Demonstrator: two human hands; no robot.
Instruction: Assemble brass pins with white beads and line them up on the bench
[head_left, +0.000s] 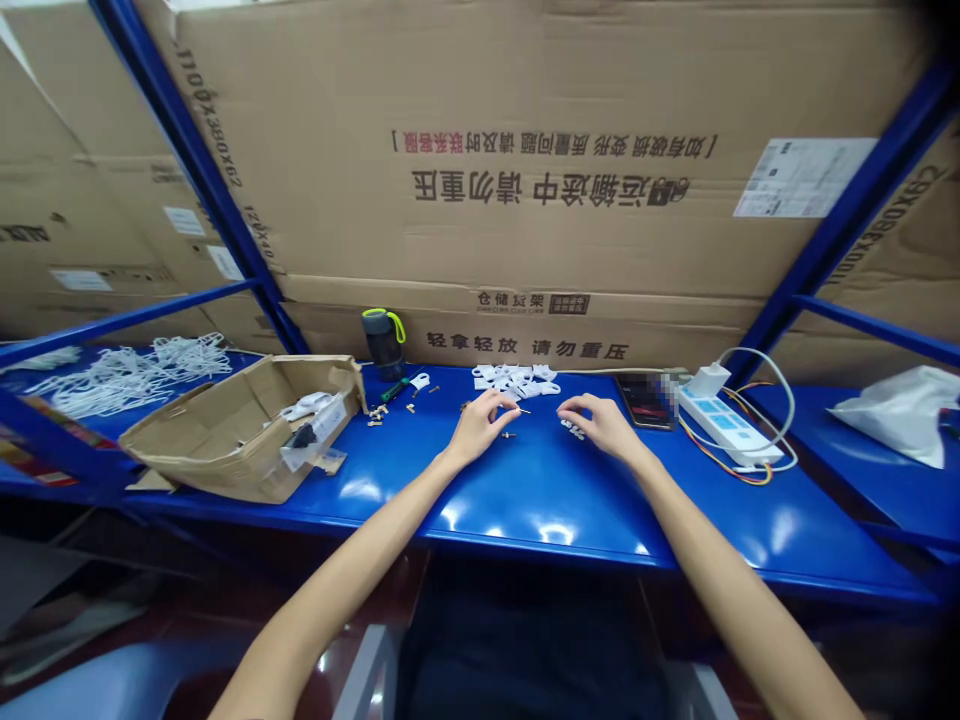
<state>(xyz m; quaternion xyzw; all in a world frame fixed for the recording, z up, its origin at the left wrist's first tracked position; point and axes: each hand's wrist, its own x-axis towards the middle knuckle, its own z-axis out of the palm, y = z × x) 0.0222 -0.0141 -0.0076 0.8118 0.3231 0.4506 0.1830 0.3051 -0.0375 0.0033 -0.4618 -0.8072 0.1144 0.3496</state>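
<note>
My left hand (pixel 480 428) is over the middle of the blue table, thumb and forefinger pinched on a thin, brass-coloured pin (pixel 525 411) that points right. Just below it on the tabletop lies another small metal piece (pixel 510 435). To the right, the fingertips of my right hand (pixel 606 428) are pressed together; whatever they hold, if anything, is too small to make out. Small white pieces (pixel 573 430) lie under the right hand's fingers. Behind both hands sits a pile of white plastic parts with ring-like ends (pixel 517 379).
An open cardboard box (pixel 225 470) stands at the left, a dark bottle (pixel 383 345) behind it. Nearby are a green-handled screwdriver (pixel 395 391) and small tan pieces (pixel 377 413). A phone (pixel 643 402) and a white power strip (pixel 727 430) with cables lie at the right.
</note>
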